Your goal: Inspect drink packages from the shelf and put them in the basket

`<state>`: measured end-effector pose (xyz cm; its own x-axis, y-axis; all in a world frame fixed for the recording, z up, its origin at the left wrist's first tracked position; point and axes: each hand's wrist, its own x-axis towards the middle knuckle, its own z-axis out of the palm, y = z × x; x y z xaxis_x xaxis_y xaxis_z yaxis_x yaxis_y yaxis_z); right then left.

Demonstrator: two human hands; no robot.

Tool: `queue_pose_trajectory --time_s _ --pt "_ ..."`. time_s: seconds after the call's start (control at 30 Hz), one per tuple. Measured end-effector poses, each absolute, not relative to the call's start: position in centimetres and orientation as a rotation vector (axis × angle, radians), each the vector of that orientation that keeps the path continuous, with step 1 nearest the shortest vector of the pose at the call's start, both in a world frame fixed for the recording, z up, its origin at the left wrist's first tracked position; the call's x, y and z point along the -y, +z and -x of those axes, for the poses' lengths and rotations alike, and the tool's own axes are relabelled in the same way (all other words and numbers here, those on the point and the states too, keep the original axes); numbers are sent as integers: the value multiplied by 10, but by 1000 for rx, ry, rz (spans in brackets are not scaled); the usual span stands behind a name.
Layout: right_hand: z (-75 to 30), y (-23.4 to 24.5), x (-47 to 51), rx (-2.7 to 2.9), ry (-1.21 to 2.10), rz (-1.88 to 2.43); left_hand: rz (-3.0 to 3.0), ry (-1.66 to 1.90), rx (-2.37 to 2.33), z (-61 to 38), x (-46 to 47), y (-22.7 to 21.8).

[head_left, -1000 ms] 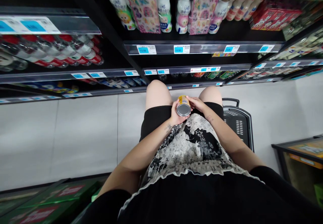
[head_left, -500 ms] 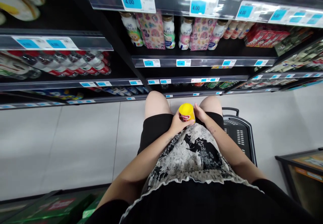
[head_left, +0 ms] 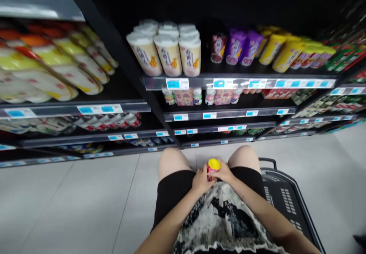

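Note:
A small can with a yellow top [head_left: 214, 164] and a partly red side is held in front of my lap, between my knees. My left hand [head_left: 201, 181] wraps around its left side, fingers closed on it. From the right, my right hand [head_left: 224, 171] also grips the can, its fingers across the front. Much of the can's side is hidden behind the fingers, and its label is too small to read.
Shelves stand ahead, holding white-capped cups [head_left: 191, 57], purple packs [head_left: 235, 47], yellow packs [head_left: 288, 53] and large bottles [head_left: 57, 63]. A black basket [head_left: 288, 200] sits on the tiled floor [head_left: 85, 204] to my right.
My view has tilted up, so a higher shelf shows and my lap sits lower in the picture. My right hand has closed onto the can, which now shows more red.

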<state>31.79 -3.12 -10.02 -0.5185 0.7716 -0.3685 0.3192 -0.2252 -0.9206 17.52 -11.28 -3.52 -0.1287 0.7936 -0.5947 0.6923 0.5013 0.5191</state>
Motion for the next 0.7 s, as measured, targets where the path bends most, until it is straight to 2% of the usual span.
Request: queue_pose_trajectory --time_s 0.1,0.23,0.4,0.53,0.7 --pt "-328 -90 25 1899 1562 1276 -1360 -51 -1946 -142 114 -27" --pt "-350 -72 12 1784 1381 1300 -1129 -222 -2392 -68 111 -25" --pt "-382 -38 -29 1468 1045 1468 -815 -30 -2480 -2 94 -41" --pt "-406 30 -71 1204 840 1562 -793 -2 -2531 3 81 -53" --pt "-415 164 -112 878 513 1285 -791 53 -2524 4 73 -67"
